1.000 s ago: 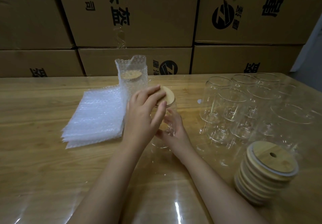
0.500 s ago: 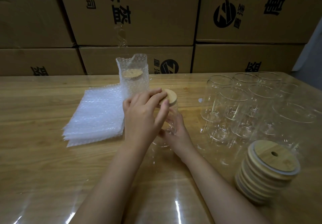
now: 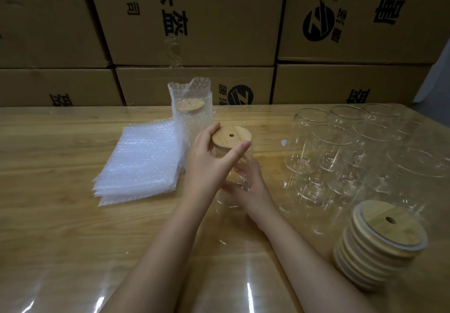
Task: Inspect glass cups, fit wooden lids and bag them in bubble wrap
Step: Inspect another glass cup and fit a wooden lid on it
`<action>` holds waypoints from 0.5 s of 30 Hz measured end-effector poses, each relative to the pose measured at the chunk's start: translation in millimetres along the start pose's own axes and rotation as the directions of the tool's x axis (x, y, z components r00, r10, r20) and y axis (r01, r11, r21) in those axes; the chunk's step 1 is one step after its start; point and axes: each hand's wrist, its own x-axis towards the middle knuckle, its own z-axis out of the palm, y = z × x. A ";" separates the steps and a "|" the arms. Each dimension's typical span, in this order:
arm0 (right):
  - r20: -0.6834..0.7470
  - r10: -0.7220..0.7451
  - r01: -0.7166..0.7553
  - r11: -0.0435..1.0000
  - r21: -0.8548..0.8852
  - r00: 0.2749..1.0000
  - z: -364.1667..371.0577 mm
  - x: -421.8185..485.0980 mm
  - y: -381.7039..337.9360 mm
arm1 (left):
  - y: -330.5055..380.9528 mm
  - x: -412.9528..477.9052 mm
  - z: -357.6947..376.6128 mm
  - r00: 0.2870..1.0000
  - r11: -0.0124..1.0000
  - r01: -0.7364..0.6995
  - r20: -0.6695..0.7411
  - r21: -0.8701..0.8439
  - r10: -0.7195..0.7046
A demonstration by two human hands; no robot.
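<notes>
- The glass cup [image 3: 244, 164] is held upright or nearly so at the middle of the bench [image 3: 60, 215]. Whether its base rests on the surface cannot be told.
- The lid [image 3: 231, 138] is seen sitting across the cup's mouth. Its top and small hole are now uncovered, whereas a moment ago they were hidden under the left hand [image 3: 207, 164].
- The left fingers [image 3: 242, 146] have been drawn off the lid's top to its edge. The lid is now pinched at the rim between thumb and forefinger.
- The lower part of the cup is kept gripped by the right hand [image 3: 255, 188], its fingers curled round the glass, much as before.
- From this, the pressing-on of the lid is judged to be done or nearly done. How fully the lid is seated cannot be seen.
- Bagging is judged to be the step left for this cup. The stack of bubble bags [image 3: 138, 164] lies just left of the hands.
- One bagged cup [image 3: 191, 113] stands just beyond the hands, unmoved.
- The bare cups [image 3: 341, 152] are grouped at the far right, and the pile of spare lids [image 3: 384, 242] sits at the near right, so more rounds remain.
- Cartons [image 3: 194, 20] are stacked behind the bench.
</notes>
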 end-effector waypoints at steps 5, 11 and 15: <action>-0.003 0.008 -0.009 1.000 -0.017 1.000 -0.4 0.0 1.0 | -3.1 -2.3 3.1 0.990 0.967 0.133 0.080 -0.217 -0.118; -0.023 -0.002 0.000 0.998 -0.062 1.000 -1.1 -1.5 1.8 | -6.7 1.6 -6.1 0.979 0.966 0.060 0.202 -0.251 -0.008; -0.016 0.002 -0.004 0.997 -0.072 1.000 0.2 -2.7 -0.4 | -9.4 9.6 -22.3 0.956 0.980 0.077 0.293 -0.184 -0.020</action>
